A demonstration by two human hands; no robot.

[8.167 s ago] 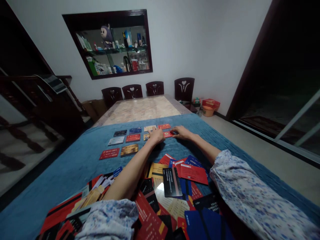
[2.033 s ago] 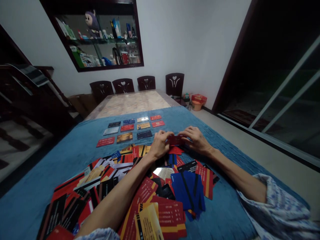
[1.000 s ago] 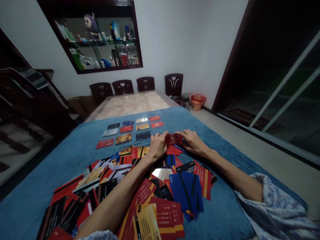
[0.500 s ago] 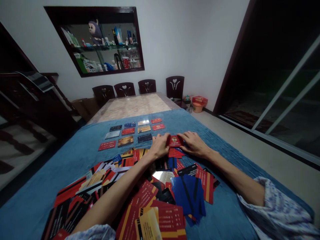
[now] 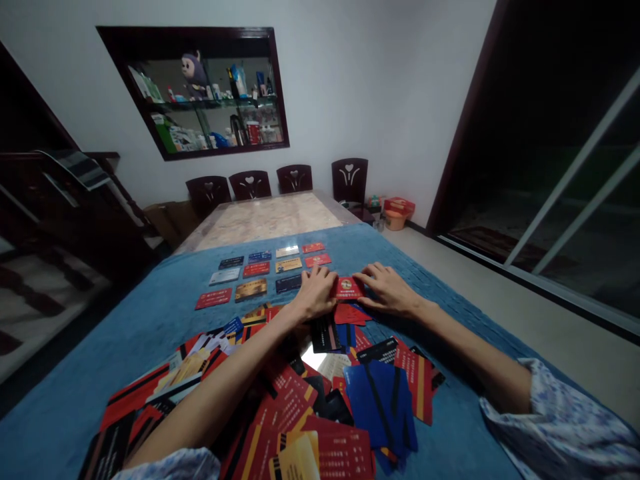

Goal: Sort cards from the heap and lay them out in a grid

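Between my two hands is a red card (image 5: 349, 288) with a round gold-and-white emblem, its face turned toward me. My left hand (image 5: 316, 293) grips its left edge with curled fingers. At the card's right edge, my right hand (image 5: 387, 288) closes thumb and fingers on it. Just below lie more red cards (image 5: 349, 313) and a black card (image 5: 325, 333). Left of my hands, several cards lie face up in rows, among them a dark blue card (image 5: 289, 283), a gold card (image 5: 251, 289) and a red card (image 5: 213, 298).
A loose heap holds blue cards (image 5: 380, 403), red-and-gold cards (image 5: 343, 447) and a yellow card (image 5: 296, 459). Everything lies on a blue cloth (image 5: 150, 300) over a marble-topped table (image 5: 280, 210). Dark wooden chairs (image 5: 350, 179) stand at the far end.
The red card has tipped slightly and sits a little lower in view, still between both hands. The whole view has shifted slightly.
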